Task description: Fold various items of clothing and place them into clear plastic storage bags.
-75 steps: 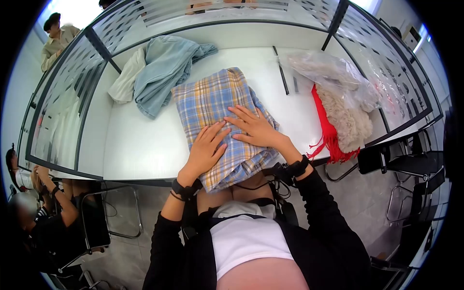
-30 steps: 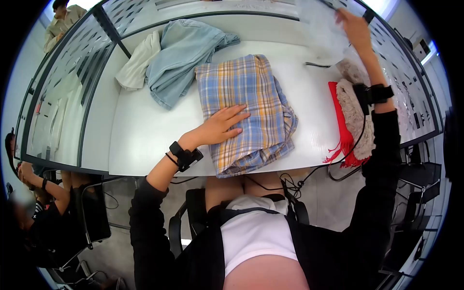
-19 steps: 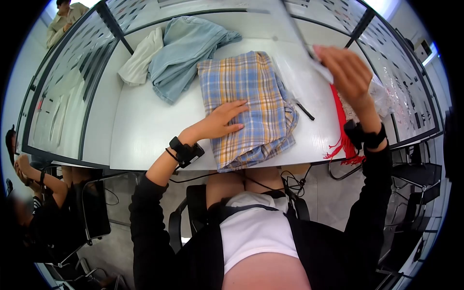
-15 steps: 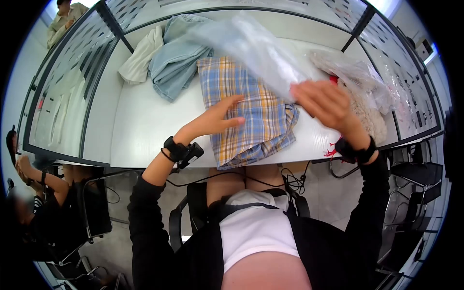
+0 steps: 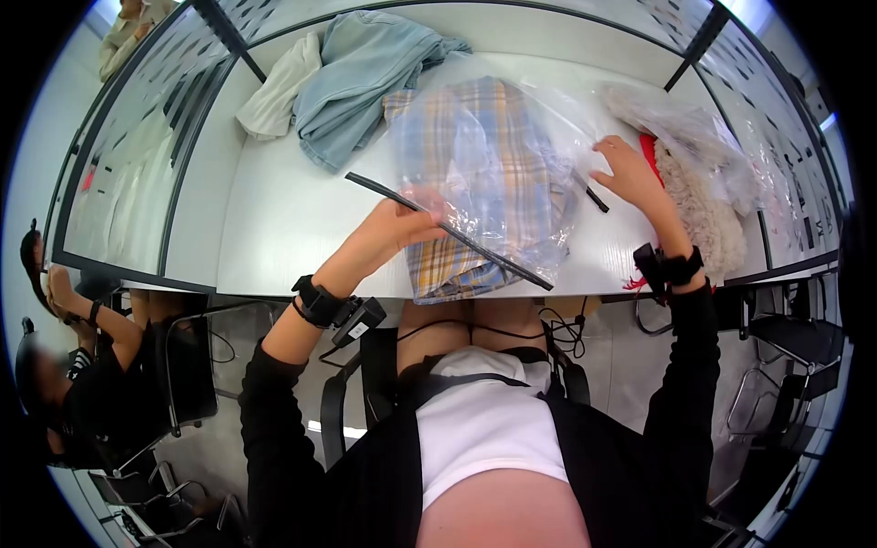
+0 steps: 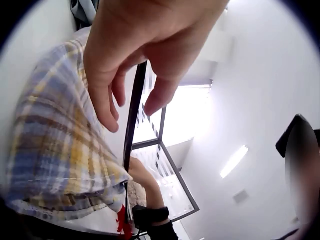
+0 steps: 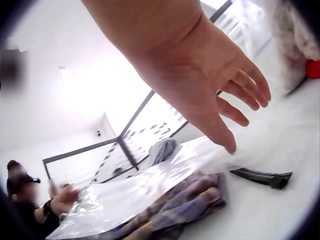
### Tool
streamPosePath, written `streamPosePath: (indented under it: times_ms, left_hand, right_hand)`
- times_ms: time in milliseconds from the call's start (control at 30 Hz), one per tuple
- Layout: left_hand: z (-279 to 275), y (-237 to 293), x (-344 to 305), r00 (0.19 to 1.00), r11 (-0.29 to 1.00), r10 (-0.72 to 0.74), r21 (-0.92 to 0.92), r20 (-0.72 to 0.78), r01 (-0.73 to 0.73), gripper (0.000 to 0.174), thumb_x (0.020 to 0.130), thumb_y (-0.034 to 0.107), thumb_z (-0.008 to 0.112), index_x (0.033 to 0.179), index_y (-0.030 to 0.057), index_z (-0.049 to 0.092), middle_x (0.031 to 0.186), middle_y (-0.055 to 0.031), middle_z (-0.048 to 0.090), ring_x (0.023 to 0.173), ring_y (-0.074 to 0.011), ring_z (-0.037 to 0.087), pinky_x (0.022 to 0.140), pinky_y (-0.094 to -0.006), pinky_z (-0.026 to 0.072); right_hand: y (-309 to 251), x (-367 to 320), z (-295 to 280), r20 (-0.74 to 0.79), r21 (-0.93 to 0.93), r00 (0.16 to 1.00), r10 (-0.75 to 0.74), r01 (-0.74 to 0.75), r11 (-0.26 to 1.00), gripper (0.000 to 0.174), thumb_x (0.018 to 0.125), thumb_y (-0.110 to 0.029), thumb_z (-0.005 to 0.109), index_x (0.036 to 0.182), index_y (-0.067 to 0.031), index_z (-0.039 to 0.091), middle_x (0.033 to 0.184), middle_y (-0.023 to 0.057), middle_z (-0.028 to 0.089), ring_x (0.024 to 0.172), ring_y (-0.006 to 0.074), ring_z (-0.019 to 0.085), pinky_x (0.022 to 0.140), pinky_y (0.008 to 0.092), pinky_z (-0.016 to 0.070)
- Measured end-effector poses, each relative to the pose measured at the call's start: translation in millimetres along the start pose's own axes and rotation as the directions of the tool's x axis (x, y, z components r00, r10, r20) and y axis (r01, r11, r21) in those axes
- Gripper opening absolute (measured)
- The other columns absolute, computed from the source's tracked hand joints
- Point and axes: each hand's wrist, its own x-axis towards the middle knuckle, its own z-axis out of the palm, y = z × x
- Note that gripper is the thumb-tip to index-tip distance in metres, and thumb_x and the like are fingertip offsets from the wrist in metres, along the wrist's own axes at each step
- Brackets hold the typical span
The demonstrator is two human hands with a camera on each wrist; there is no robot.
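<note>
A folded plaid shirt (image 5: 448,274) lies on the white table (image 5: 274,228), mostly covered by a clear plastic bag (image 5: 484,155). The bag's black zip strip (image 5: 475,242) runs diagonally across the near end. My left hand (image 5: 393,228) pinches that strip near its left part; in the left wrist view the left hand's (image 6: 145,40) fingers curl about the strip (image 6: 132,125) above the shirt (image 6: 50,150). My right hand (image 5: 626,173) is at the bag's right edge, fingers spread and relaxed. In the right wrist view the right hand (image 7: 200,65) hovers over the bag (image 7: 135,195) and shirt (image 7: 185,205).
A blue denim garment (image 5: 365,68) and a white one (image 5: 279,91) lie at the far left of the table. A fluffy beige item with red fringe (image 5: 694,210) and another plastic bag (image 5: 676,128) sit at the right. A short black strip (image 5: 596,199) lies by my right hand. People sit at left (image 5: 64,365).
My right hand reached to the far right, brought the clear bag back and laid it over the plaid shirt. My left hand left the shirt and took the bag's zip strip.
</note>
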Motion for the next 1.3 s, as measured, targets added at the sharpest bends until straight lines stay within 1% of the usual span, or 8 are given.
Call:
streamPosePath:
  times_ms: [200, 433, 533, 700, 800, 1000, 1033, 1300]
  left_hand:
    - [-0.5, -4.0, -8.6, 0.996, 0.999, -0.035, -0.004, -0.083, 0.035, 0.023, 0.090, 0.007, 0.057, 0.106, -0.0093, 0.056, 0.100, -0.0157, 0.062, 0.092, -0.0219, 0.065, 0.083, -0.0276, 0.0540]
    - [-4.9, -11.2, -4.4, 0.972, 0.998, 0.054, -0.013, -0.230, -0.058, 0.018, 0.088, 0.009, 0.060, 0.096, -0.0073, 0.059, 0.086, -0.0146, 0.065, 0.080, -0.0191, 0.067, 0.073, -0.0256, 0.0556]
    - [-4.2, -8.8, -9.7, 0.954, 0.996, 0.093, 0.032, -0.285, -0.088, 0.018, 0.088, 0.010, 0.061, 0.094, -0.0070, 0.060, 0.083, -0.0144, 0.066, 0.075, -0.0187, 0.067, 0.071, -0.0262, 0.0557]
    - [-25.0, -0.9, -32.2, 0.909, 0.981, 0.194, 0.083, -0.369, -0.176, 0.017, 0.089, 0.012, 0.060, 0.086, -0.0051, 0.059, 0.079, -0.0135, 0.065, 0.068, -0.0165, 0.064, 0.065, -0.0264, 0.0543]
    - [-42.7, -6.0, -46.6, 0.908, 0.975, 0.219, 0.057, -0.358, -0.213, 0.018, 0.090, 0.014, 0.060, 0.079, -0.0003, 0.057, 0.073, -0.0096, 0.063, 0.062, -0.0128, 0.060, 0.060, -0.0237, 0.0502]
    - [-43.0, -22.4, -52.3, 0.913, 0.987, 0.162, 0.044, -0.375, -0.157, 0.019, 0.090, 0.020, 0.060, 0.080, 0.0039, 0.057, 0.072, -0.0049, 0.060, 0.065, -0.0104, 0.058, 0.064, -0.0223, 0.0483]
    - [-42.7, -24.0, -51.2, 0.911, 0.987, 0.157, 0.042, -0.381, -0.153, 0.019, 0.090, 0.020, 0.060, 0.080, 0.0042, 0.057, 0.072, -0.0048, 0.060, 0.065, -0.0105, 0.058, 0.064, -0.0224, 0.0483]
    - [-36.3, -28.7, -47.4, 0.878, 0.959, 0.128, 0.282, -0.461, 0.008, 0.030, 0.088, 0.025, 0.063, 0.068, 0.0051, 0.054, 0.062, -0.0004, 0.054, 0.053, -0.0076, 0.047, 0.052, -0.0212, 0.0392]
  right_hand:
    - [13.1, 3.5, 25.5, 0.209, -0.045, 0.967, 0.146, -0.140, 0.989, 0.069, 0.060, -0.037, 0.080, 0.113, -0.0011, 0.055, 0.116, 0.0192, 0.050, 0.111, 0.0349, 0.047, 0.088, 0.0396, 0.0454]
    - [17.4, 9.1, 33.4, 0.167, 0.011, 0.984, 0.060, -0.062, 0.998, 0.033, 0.069, -0.021, 0.069, 0.092, -0.0019, 0.055, 0.101, 0.0157, 0.053, 0.098, 0.0326, 0.052, 0.078, 0.0398, 0.0483]
    - [6.3, 12.0, 46.5, 0.088, -0.245, 0.990, 0.108, -0.084, 0.966, 0.026, 0.070, -0.015, 0.063, 0.089, -0.0012, 0.053, 0.097, 0.0176, 0.056, 0.095, 0.0330, 0.054, 0.075, 0.0416, 0.0487]
    - [46.1, 53.9, 8.6, 0.250, -0.359, 0.902, 0.352, -0.251, 0.899, 0.033, 0.075, -0.009, 0.057, 0.106, 0.0000, 0.049, 0.093, 0.0203, 0.060, 0.086, 0.0365, 0.058, 0.075, 0.0455, 0.0481]
    - [136.0, 77.0, -19.9, -0.252, -0.379, 0.952, -0.177, 0.071, 0.923, 0.048, 0.077, -0.004, 0.056, 0.122, 0.0000, 0.042, 0.070, 0.0176, 0.057, 0.061, 0.0346, 0.058, 0.058, 0.0430, 0.0488]
    - [33.2, 90.4, -204.3, -0.640, -0.343, 0.749, 0.173, -0.480, 0.807, 0.036, 0.088, -0.008, 0.049, 0.120, 0.0060, 0.045, 0.085, 0.0234, 0.064, 0.071, 0.0372, 0.064, 0.062, 0.0410, 0.0522]
    - [37.8, 87.2, -205.9, -0.708, -0.590, 0.668, -0.229, -0.381, 0.712, 0.029, 0.087, -0.004, 0.045, 0.113, 0.0076, 0.048, 0.077, 0.0208, 0.065, 0.069, 0.0354, 0.064, 0.058, 0.0411, 0.0514]
    - [159.8, 36.0, -157.1, -0.421, -0.817, 0.906, -0.047, -0.356, 0.453, 0.045, 0.083, -0.004, 0.048, 0.127, -0.0132, 0.044, 0.092, 0.0101, 0.062, 0.079, 0.0290, 0.064, 0.060, 0.0399, 0.0507]
